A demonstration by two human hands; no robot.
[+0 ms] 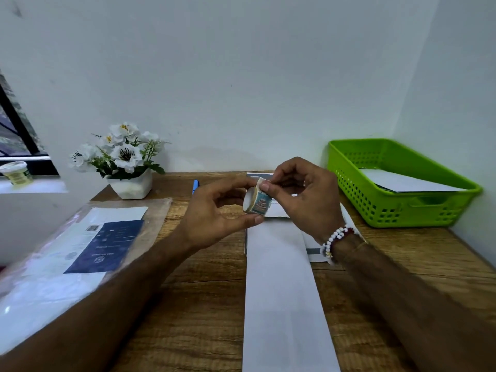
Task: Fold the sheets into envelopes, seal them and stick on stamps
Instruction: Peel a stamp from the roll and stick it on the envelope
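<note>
My left hand (214, 213) holds a small roll of stamps (256, 202) between thumb and fingers, above the middle of the wooden table (198, 304). My right hand (303, 194) pinches the loose end stamp (261, 182) at the top of the roll, lifted partly away. Under my hands lies a long white folded envelope (281, 291), running toward me. More white sheets (349, 218) lie beneath it, mostly hidden by my right wrist.
A green plastic basket (397, 208) with white paper (408, 182) inside stands at the back right. A clear plastic packet of paper with a dark blue label (107, 245) lies left. A white flower pot (131, 183) and a blue pen (195, 186) sit at the back.
</note>
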